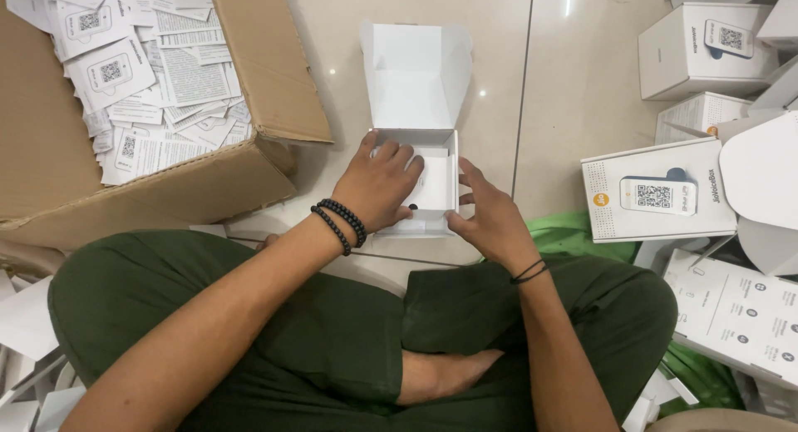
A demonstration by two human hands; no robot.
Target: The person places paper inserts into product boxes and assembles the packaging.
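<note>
From the head camera, you sit cross-legged on the tiled floor [549, 74] with a small white box [424, 182] just in front of your knees. Its lid stands open, tilted away from you, and the inside shows a white insert. Your left hand [378, 185] lies palm down over the box's open top, fingers loosely spread and reaching inside, pressing on the insert rather than gripping anything. Your right hand [490, 220] rests against the box's right wall, fingers half open and curved along the edge, steadying it without closing round it.

To your left, a large brown cardboard carton [274, 83] sits open and is filled with a loose heap of white printed leaflets [158, 74], some folded, some bearing square code patterns. To your right, several closed white boxes [706, 41] of the same kind are stacked, and one larger flat white package [657, 191] lies near your right hand on a green cloth [573, 232].
</note>
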